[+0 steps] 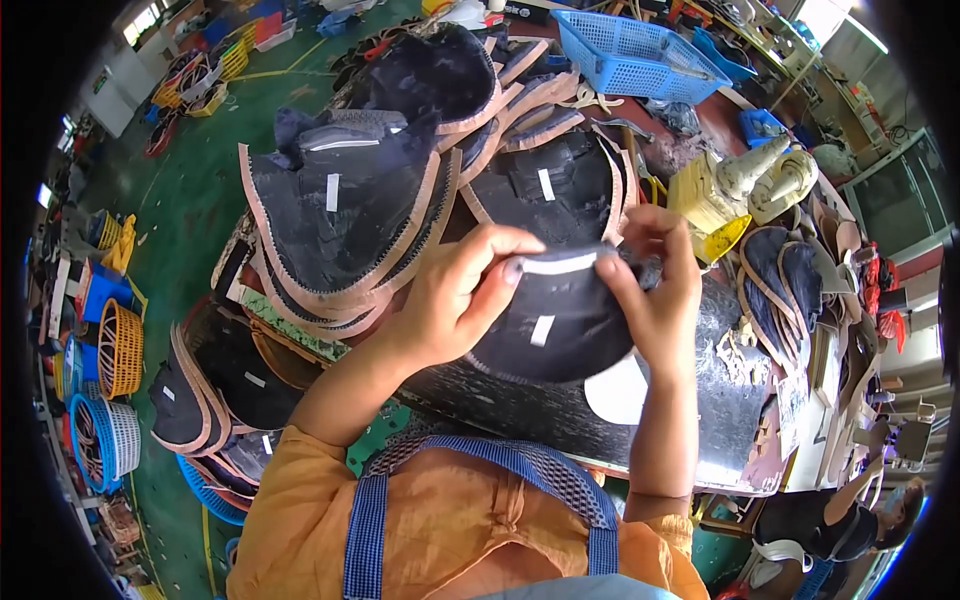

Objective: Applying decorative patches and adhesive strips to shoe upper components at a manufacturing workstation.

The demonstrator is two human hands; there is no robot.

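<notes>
Panel: dark, rounded lower edge, centre of frame, held over the near part of the pile. A long white strip lies along its top edge; a short white tab sits upright below it.

Left hand: thumb and forefinger pinching the panel's top edge at the strip's left end. Right hand: thumb on the strip's right end, other fingers bent above and behind; looks like a pinch, far side hidden.

Step in hand (judged): working the strip along the top edge, both ends controlled. Next move seems to call for even thumb pressure from end to end, edge kept taut; uneven pull could pucker it. Whether the strip is fully stuck: cannot tell.

Around it: table below and right, dark, scuffed. Pale-rimmed panel just above the hands, tab showing; stack at upper left of centre, likewise tabbed. More panels lower left. Yellow container upper right of the hands; blue basket at upper edge. Green floor at left; co-worker lower right.
</notes>
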